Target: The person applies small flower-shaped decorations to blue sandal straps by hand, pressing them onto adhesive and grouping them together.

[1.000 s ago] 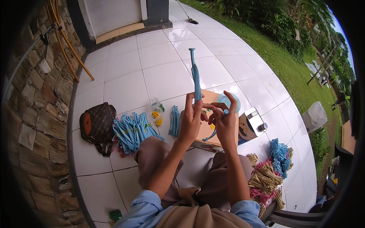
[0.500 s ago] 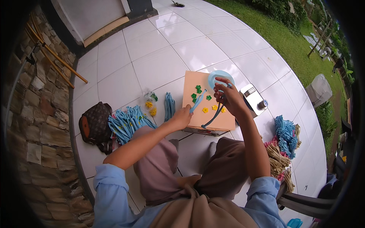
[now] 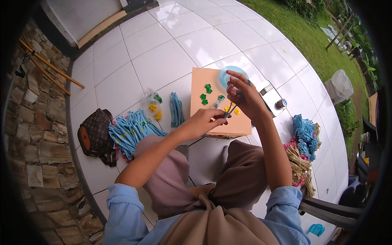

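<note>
My right hand (image 3: 248, 97) is closed on a blue cord (image 3: 233, 109) above a cardboard box (image 3: 199, 81) with a peach-coloured top; its index finger points up. My left hand (image 3: 203, 123) pinches the lower part of that cord, close below the right hand. A pale blue cord end (image 3: 217, 104) shows just beyond the left fingers, over the box top; where the rest of it runs is hidden. Several green flower-shaped beads (image 3: 203, 99) and yellow flower-shaped beads (image 3: 237, 111) lie on the box. A light blue plate (image 3: 224, 76) rests at its far right corner.
A bundle of blue cords (image 3: 177, 110), a bag of beads (image 3: 152, 107), a heap of blue cords (image 3: 134, 130) and a brown handbag (image 3: 97, 132) lie left. Rightward are a white tray (image 3: 271, 97) with a small jar (image 3: 281, 103), then blue bundles (image 3: 305, 136) and tan bundles (image 3: 299, 165).
My left hand has moved right and down to the cord's lower part, beside my right hand. The cord that hung from the right hand is now drawn between both hands. The view has shifted slightly.
</note>
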A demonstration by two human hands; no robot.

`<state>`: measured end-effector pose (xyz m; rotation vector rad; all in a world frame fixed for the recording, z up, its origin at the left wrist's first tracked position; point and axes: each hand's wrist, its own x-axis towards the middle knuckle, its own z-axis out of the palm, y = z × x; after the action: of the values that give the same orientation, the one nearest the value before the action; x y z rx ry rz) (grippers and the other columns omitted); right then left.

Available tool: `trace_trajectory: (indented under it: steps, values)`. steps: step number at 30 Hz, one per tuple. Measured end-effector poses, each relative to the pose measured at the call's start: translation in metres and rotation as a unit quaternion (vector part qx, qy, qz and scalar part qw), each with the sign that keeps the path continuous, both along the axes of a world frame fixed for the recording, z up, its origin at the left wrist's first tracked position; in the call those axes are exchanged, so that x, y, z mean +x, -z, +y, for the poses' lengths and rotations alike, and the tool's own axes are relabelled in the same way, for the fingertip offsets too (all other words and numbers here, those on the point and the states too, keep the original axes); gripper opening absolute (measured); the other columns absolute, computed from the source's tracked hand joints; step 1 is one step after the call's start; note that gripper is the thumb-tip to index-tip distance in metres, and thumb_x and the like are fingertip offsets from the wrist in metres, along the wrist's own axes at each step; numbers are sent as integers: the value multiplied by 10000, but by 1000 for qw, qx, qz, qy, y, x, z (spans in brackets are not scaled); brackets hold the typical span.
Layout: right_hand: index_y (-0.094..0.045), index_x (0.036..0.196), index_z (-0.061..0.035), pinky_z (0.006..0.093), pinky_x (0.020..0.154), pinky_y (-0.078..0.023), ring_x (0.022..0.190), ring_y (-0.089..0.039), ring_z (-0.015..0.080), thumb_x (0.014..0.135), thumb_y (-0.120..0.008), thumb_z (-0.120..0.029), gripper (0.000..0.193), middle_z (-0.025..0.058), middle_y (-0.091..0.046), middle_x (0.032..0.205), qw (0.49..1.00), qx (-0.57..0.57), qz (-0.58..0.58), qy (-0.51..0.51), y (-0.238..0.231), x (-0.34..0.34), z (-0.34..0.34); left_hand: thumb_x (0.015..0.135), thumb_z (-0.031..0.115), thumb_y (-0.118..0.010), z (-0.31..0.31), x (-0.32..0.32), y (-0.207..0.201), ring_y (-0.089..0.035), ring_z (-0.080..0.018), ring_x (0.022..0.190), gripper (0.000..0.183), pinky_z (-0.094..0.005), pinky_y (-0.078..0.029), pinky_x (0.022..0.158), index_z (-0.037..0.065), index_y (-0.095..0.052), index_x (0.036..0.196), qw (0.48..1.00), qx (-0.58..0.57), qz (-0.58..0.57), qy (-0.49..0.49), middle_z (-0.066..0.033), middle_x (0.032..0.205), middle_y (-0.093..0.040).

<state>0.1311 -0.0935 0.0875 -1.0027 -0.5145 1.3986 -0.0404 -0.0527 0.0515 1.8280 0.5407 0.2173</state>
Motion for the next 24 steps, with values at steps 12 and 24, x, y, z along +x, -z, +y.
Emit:
trace_trajectory:
  steps: [12,24]
  values:
    - [-123,1355,-83,341,777,-477,910,-584,234,724,-727,-183,879,160,-510,1058,919,102,-368,-101,1,-43,-10,847,134,-583,25,-19,-26,-564,-137,908,258,-313,-502,851,-9,-533,1055,894,-214,-299,-256,-70,1026,-535]
    - [-318,1288,-127,322,692,-447,813,-620,237,759,-618,20,626,112,-634,842,804,159,-572,-43,-36,-29,-24,767,343,-677,29,-34,-16,-163,-323,1248,853,-443,-211,1012,-31,-134,1308,819,272,-192,-468,-209,1316,-128]
